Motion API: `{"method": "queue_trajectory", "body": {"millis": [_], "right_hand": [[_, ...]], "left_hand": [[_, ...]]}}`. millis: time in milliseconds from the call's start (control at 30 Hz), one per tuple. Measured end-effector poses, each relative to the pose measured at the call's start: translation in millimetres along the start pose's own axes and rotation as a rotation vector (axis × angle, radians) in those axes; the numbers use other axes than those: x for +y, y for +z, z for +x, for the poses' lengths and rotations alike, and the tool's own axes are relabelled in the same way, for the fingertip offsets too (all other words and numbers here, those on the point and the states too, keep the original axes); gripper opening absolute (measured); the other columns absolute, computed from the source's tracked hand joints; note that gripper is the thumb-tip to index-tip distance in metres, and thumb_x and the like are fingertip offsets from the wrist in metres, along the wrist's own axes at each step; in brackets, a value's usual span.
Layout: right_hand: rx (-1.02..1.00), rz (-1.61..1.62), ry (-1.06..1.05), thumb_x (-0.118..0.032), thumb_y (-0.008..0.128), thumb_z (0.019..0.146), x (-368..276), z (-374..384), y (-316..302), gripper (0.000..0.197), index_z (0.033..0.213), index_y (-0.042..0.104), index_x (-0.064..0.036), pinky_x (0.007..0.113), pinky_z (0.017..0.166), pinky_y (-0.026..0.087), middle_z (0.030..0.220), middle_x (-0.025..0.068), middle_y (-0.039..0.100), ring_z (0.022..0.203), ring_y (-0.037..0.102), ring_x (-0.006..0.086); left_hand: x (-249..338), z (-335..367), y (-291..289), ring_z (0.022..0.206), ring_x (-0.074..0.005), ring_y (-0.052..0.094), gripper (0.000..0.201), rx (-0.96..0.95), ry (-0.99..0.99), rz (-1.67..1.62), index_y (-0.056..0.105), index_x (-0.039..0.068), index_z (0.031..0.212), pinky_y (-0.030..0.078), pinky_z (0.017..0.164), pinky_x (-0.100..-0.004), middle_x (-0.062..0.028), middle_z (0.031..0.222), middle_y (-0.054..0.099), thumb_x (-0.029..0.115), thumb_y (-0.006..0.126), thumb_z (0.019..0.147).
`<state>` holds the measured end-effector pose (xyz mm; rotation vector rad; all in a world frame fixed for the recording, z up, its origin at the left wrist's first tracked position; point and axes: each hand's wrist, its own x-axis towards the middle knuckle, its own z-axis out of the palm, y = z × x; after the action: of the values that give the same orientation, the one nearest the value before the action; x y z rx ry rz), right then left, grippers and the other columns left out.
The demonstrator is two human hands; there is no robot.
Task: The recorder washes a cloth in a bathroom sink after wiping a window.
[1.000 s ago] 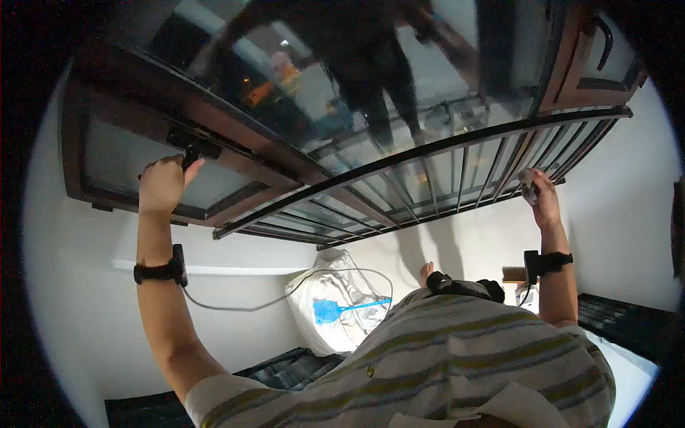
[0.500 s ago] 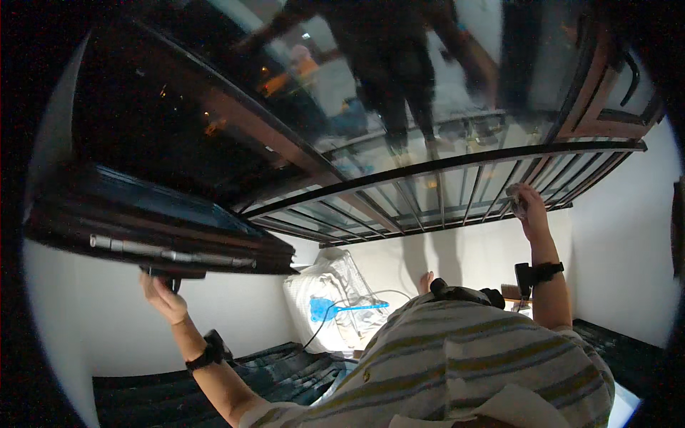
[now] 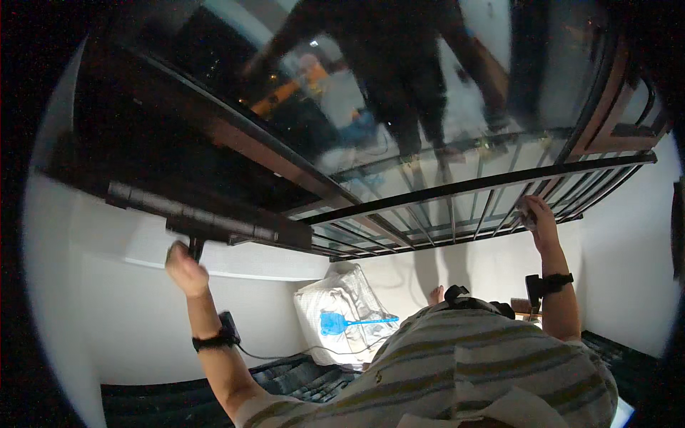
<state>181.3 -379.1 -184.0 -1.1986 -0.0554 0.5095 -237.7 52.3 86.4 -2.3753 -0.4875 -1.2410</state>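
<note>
My left hand [image 3: 187, 271] is closed around the black handle [image 3: 197, 247] of a dark window sash [image 3: 250, 217]. A silver metal strip [image 3: 193, 212] runs along the sash's edge, just above the handle. The sash stands off the dark window frame at the left. On the right, my right hand [image 3: 546, 222] is closed on a small crumpled greyish piece [image 3: 527, 214]; whether it is cloth or plastic I cannot tell. That hand is up against the black metal railing [image 3: 471, 187] in front of the large glass pane [image 3: 285, 78].
Beyond the railing, the glass mirrors a standing figure and a lit room. Folded pale bedding [image 3: 314, 292] lies low at the left, with a blue fly swatter [image 3: 342, 324] on it. A thin cable [image 3: 285, 355] trails from my left wrist. Dark striped fabric [image 3: 164, 392] lies behind.
The sash has swung away toward the window frame and now shows nearly edge-on. My left hand has gone forward and right with its handle. The right hand stays by the railing.
</note>
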Motion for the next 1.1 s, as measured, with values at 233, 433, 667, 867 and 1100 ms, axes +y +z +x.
{"method": "queue_trajectory", "body": {"millis": [233, 433, 667, 867, 1100], "right_hand": [[0.097, -0.088, -0.082, -0.015, 0.052, 0.082, -10, -14, -44, 0.024, 0.103, 0.053, -0.0043, 0.023, 0.070, 0.044, 0.093, 0.0032, 0.058, 0.081, 0.054, 0.0120], [0.281, -0.040, -0.013, -0.023, 0.049, 0.083, 23, -26, -130, 0.030, 0.105, 0.053, -0.0025, 0.024, 0.073, 0.042, 0.094, 0.0051, 0.058, 0.083, 0.054, 0.0131], [0.139, -0.060, 0.033, -0.018, 0.051, 0.083, 19, -16, -74, 0.024, 0.103, 0.054, -0.0041, 0.022, 0.064, 0.042, 0.090, 0.0041, 0.058, 0.075, 0.052, 0.0110], [0.121, -0.099, 0.024, -0.019, 0.052, 0.082, 14, -21, -68, 0.023, 0.101, 0.054, -0.0041, 0.021, 0.056, 0.040, 0.084, 0.0030, 0.058, 0.064, 0.049, 0.0092], [0.058, -0.066, 0.022, -0.018, 0.053, 0.081, 15, -22, -57, 0.024, 0.099, 0.053, -0.0022, 0.022, 0.058, 0.041, 0.087, 0.0056, 0.059, 0.071, 0.053, 0.0110]], "left_hand": [[40, 112, 68, 0.049, -0.0352, 0.055, 0.037, -0.442, 0.175, 0.572, 0.055, 0.003, 0.057, 0.046, 0.051, -0.0416, -0.0184, 0.055, 0.055, 0.024, 0.039, 0.083], [53, 122, 66, 0.045, -0.0277, 0.055, 0.035, -0.489, 0.354, 0.676, 0.053, 0.007, 0.048, 0.045, 0.051, -0.0367, -0.0134, 0.047, 0.054, 0.021, 0.043, 0.079], [50, 110, 44, 0.047, -0.0270, 0.052, 0.028, -0.376, 0.472, 0.630, 0.053, 0.007, 0.055, 0.041, 0.054, -0.0364, -0.0114, 0.049, 0.052, 0.022, 0.047, 0.079], [42, 93, 5, 0.053, -0.0268, 0.048, 0.022, -0.417, 0.559, 0.555, 0.048, 0.005, 0.059, 0.038, 0.056, -0.0371, -0.0101, 0.054, 0.049, 0.020, 0.048, 0.076], [35, 100, 24, 0.049, -0.0265, 0.047, 0.024, -0.223, 0.601, 0.412, 0.047, 0.007, 0.057, 0.037, 0.052, -0.0379, -0.0099, 0.052, 0.046, 0.019, 0.044, 0.077]]}}
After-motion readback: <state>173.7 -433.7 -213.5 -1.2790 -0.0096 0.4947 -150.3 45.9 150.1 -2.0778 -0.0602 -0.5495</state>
